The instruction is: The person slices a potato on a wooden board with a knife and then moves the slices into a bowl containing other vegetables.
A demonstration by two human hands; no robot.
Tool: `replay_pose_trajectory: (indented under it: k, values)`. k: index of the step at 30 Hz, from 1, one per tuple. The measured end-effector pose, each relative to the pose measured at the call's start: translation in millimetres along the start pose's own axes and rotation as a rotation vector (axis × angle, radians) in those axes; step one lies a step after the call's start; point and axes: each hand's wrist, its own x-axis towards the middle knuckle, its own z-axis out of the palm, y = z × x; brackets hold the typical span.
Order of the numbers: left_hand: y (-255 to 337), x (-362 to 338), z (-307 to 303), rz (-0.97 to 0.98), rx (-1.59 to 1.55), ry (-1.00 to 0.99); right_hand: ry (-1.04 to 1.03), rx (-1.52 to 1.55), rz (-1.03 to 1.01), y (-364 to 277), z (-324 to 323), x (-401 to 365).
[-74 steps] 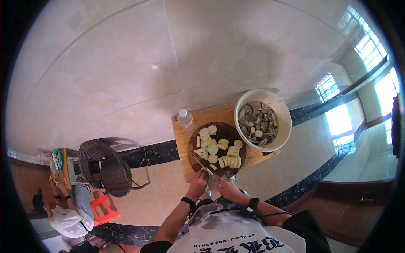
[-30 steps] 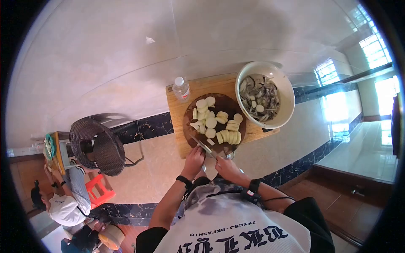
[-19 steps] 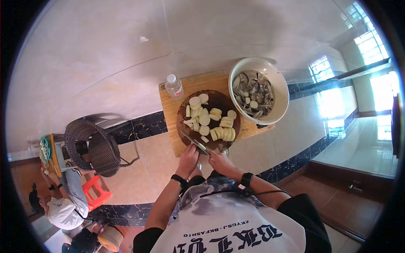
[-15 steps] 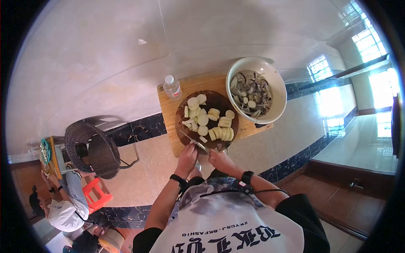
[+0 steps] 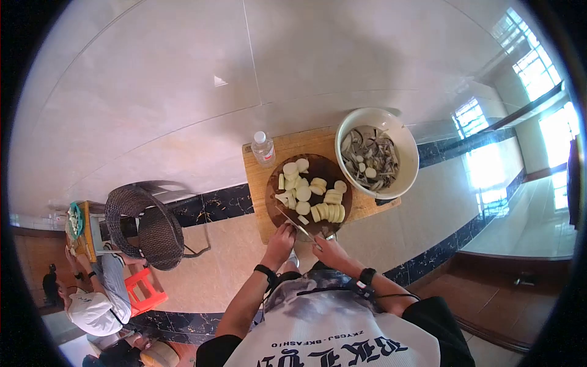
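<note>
One camera supplies the only view I can report. Mount: the wearer's head. Direction: forward and steeply downward. Optics: very wide field; tile joints bow, and a black curved border surrounds the view. Nearest zone, bottom: the wearer's white-and-grey printed cloth shirt, seen from above. Middle zone, near and central: the light-brown rectangular wooden desk, viewed from overhead. Upper zone: the pale glossy tiled wall beyond it. Side limits, well apart: a seated co-worker in a white top at left; bright gridded windows at right.
</note>
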Motion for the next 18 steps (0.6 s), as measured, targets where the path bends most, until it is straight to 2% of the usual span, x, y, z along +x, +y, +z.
replay_pose_trajectory:
  k: [3,6,9,11,17,18]
  values:
    - [-1,-3,8,0.0,0.015,0.033,0.049,0.031,-0.074,-1,-2,-2]
    - [1,-5,7,-0.005,-0.001,0.035,0.067,0.014,-0.065,4,2,-3]
    - [6,-3,0,-0.035,-0.061,0.036,-0.037,-0.097,0.005,6,1,-6]
    - [5,-4,-2,-0.032,-0.082,0.05,0.0,-0.04,-0.013,2,0,-11]
    - [-5,1,-1,-0.063,-0.075,-0.105,0.014,0.009,-0.065,2,0,-10]
    - [-2,4,-7,-0.052,-0.072,-0.067,0.019,0.022,-0.08,2,1,-10]
